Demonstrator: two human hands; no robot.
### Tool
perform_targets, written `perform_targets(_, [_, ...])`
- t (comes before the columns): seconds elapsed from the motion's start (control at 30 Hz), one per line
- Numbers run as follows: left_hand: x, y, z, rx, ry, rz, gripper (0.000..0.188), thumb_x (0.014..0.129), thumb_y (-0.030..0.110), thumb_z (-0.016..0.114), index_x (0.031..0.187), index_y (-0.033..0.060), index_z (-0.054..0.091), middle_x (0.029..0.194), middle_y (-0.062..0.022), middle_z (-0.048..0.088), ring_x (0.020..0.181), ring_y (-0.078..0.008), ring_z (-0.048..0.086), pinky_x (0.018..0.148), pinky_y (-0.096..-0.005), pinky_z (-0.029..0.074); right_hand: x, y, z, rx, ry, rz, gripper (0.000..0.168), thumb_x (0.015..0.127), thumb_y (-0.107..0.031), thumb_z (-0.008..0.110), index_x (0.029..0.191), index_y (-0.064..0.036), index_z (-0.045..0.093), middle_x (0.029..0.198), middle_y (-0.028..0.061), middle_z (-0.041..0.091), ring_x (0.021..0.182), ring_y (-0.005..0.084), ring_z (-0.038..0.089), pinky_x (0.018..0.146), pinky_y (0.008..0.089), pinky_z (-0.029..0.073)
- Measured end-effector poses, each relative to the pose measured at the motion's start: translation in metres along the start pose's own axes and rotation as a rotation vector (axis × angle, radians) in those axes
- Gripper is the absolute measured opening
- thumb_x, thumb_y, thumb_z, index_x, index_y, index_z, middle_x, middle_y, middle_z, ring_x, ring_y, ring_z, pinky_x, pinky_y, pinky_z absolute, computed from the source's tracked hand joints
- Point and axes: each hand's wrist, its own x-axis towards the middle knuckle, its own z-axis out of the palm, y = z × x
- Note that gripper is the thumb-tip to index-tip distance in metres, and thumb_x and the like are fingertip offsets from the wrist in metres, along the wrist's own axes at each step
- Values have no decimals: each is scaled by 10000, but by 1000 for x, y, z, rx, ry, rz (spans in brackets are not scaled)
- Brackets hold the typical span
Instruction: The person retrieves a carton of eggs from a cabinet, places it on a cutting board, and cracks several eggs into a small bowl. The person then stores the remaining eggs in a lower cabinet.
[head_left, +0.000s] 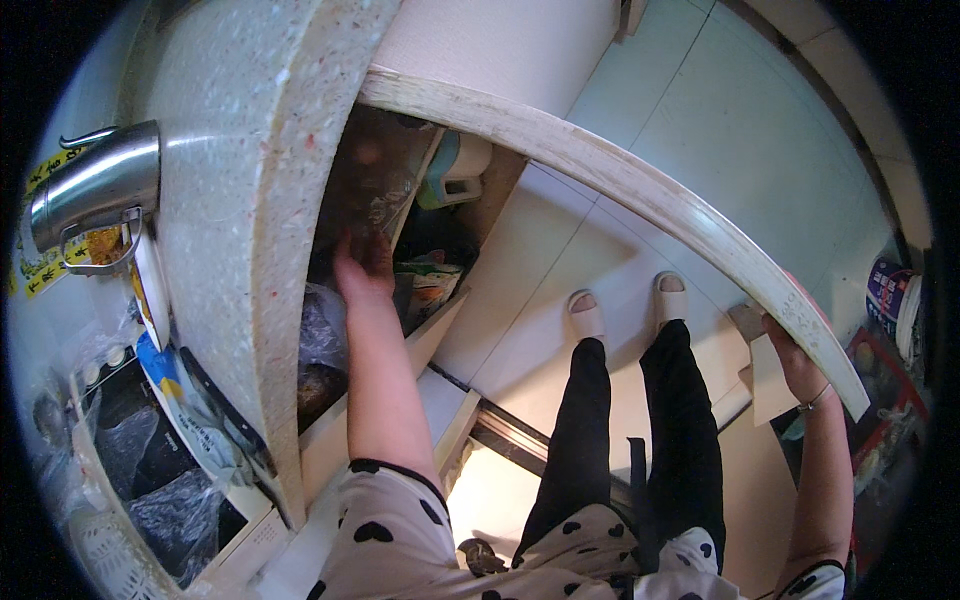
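Note:
Down in a cabinet below the speckled stone countertop (277, 247), my left hand (365, 262) reaches in beside a dark space with clear plastic wrapping. Its fingertips are dim, and whether they grip anything cannot be told. Close by stand a white and green plastic container (457, 169) and a printed packet (433, 285). A plastic bag (322, 322) lies left of my forearm. My right hand (795, 360) is shut on the far edge of the cabinet door (645, 187), which stands swung out with its worn top edge facing up.
A steel jug (105, 187) and packets stand on the counter side at the left. Tiled floor (525, 277) lies under my slippered feet. At the right are a printed bucket (892, 300) and red-edged bags (885, 442). An open box with plastic (165, 517) is at lower left.

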Motion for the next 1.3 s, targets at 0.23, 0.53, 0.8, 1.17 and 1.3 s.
perform_targets(0.23, [-10,-7,-10,-70,-78,-57,351,839,226,639,1146,76,554,1081,-101,592,936,-254,568,803,-363,500,1,3,-1,-23,-13,25,566,849,-316,610,1345,-69,492,1103,116,617,1048,221,585,918,352,448])
perform_targets(0.53, [-56,-20,-17,-235,40,-119,383,809,274,643,1112,55,560,1017,-120,573,917,-276,535,884,-444,455,-4,8,7,-71,97,24,394,886,-164,599,1254,-38,539,1045,90,617,964,173,586,837,317,470])
perform_targets(0.8, [-89,-44,-31,-278,-170,-150,326,820,211,609,1132,120,595,1095,-91,603,1015,-245,556,869,-429,478,-33,42,115,424,-205,445,403,868,-6,520,1271,-23,503,1124,105,608,898,186,633,739,300,496])
perform_targets(1.17, [-117,-53,-86,-263,-201,-143,457,819,276,569,1247,123,525,1274,-133,525,1121,-299,509,875,-423,461,173,-194,302,387,-488,93,421,915,-371,591,1162,-31,574,997,110,650,882,157,636,756,280,506])
perform_targets(1.3, [-125,-57,-81,-246,-306,-187,467,808,264,575,1250,124,521,1273,-141,527,1138,-298,504,864,-419,473,231,-156,361,45,-328,-524,562,844,-554,526,1065,-54,656,972,217,664,904,360,638,788,437,515])
